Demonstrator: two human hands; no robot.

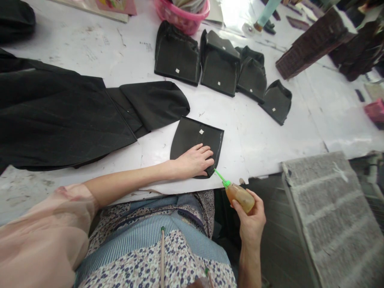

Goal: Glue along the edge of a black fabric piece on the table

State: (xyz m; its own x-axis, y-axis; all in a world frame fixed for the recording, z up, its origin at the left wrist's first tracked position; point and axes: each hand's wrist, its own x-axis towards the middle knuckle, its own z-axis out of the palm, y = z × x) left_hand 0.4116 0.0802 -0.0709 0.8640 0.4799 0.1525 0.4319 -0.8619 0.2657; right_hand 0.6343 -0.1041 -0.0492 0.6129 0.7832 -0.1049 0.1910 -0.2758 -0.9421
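Note:
My left hand [195, 160] lies flat with its fingers spread on a black fabric or leather piece [186, 138] near the table's front edge. That piece bears a small white tag [201, 131], and a pale, shiny line runs down its right side. In my right hand [252, 218] is a squeeze glue bottle [241, 198] with amber contents and a thin green nozzle [220, 175]. The bottle tilts so that the nozzle tip is at the piece's lower right corner, close to my left fingertips. Whether anything flows from the tip is too small to see.
Several similar black pieces [177, 56] with white tags lie in a row behind. Large black fabric parts [60, 116] cover the left side. A pink basket [192, 18] and a dark brown block [315, 42] stand farther back. To my right is a grey fabric-covered board [336, 216].

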